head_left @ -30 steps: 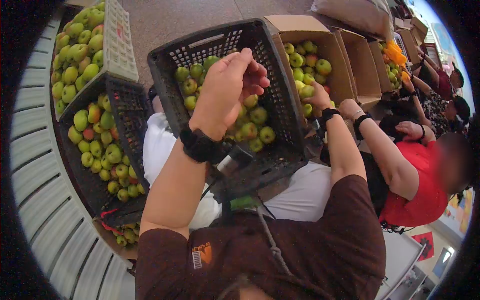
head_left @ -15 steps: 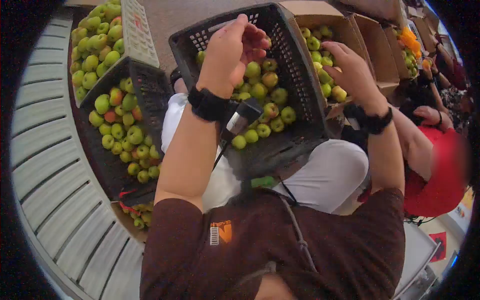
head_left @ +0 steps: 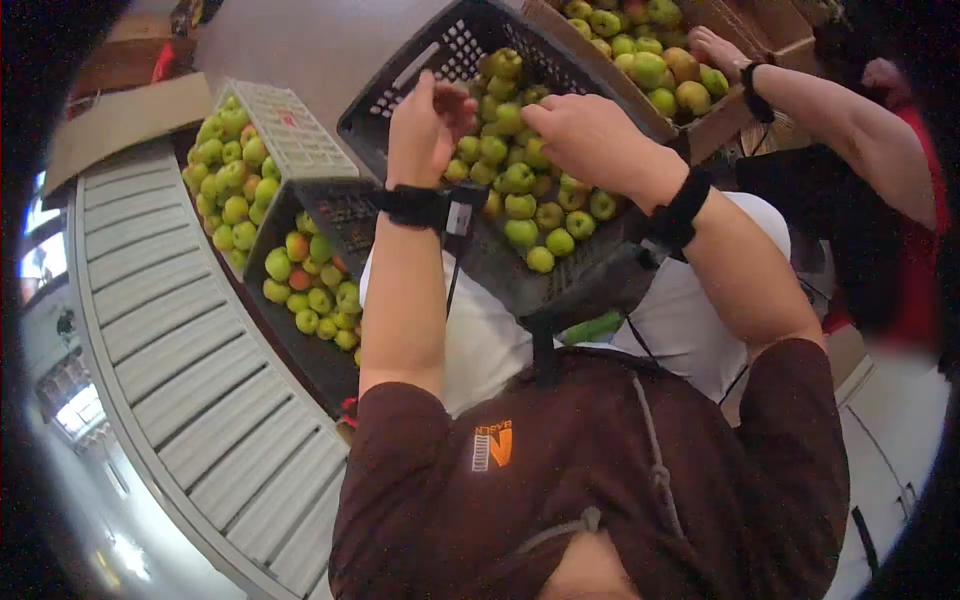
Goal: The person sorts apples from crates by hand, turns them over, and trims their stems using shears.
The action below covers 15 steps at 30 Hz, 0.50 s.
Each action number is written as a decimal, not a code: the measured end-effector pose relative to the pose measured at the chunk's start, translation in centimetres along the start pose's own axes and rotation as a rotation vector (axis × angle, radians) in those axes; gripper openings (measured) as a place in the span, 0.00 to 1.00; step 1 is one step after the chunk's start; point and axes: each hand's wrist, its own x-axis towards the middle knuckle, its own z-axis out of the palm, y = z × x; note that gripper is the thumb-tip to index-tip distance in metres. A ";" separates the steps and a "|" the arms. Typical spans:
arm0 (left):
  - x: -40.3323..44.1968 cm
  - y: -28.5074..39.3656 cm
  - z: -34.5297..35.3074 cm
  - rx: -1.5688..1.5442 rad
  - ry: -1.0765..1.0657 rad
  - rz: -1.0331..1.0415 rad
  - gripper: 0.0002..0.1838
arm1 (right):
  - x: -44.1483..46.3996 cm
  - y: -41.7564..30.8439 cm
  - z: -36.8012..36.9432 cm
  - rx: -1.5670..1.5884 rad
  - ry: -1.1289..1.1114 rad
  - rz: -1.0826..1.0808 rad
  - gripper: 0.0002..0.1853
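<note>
A black plastic crate [head_left: 395, 78] of green and reddish apples [head_left: 520, 178] stands tilted in front of my knees. My left hand [head_left: 425, 130] is over its left side, palm turned inward, fingers loosely curved and apart, with nothing visible in them. From the right, my right hand [head_left: 590, 140] reaches over the apples with its back toward me. Its fingers are bent together, with the tips beside an apple [head_left: 508, 118]; whatever lies under them is hidden. Black straps with small devices are around both wrists.
At left, a pale crate [head_left: 290, 125] and another black crate [head_left: 340, 225] hold apples beside a roller conveyor [head_left: 190, 330]. At right is a cardboard box [head_left: 575, 45] of apples, with another person's hand [head_left: 718, 55] at it. Their arm extends along my right side.
My right hand has moved left from the cardboard box to above the crate's apples. My left hand stays over the crate, slightly lower. The view has shifted, showing more conveyor.
</note>
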 end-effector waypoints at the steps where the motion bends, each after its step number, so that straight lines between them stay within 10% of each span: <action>1: 0.0 -0.3 -0.3 0.041 0.014 -0.020 0.19 | 0.2 0.0 -0.4 -0.006 0.026 0.021 0.11; 7: 1.0 -3.6 -0.4 0.357 -0.045 -0.155 0.16 | 0.4 -0.7 -2.4 0.020 0.119 0.020 0.04; 15: 3.5 -13.2 -1.4 1.572 -0.383 -0.122 0.16 | -2.7 -2.7 -4.6 0.050 0.021 -0.037 0.08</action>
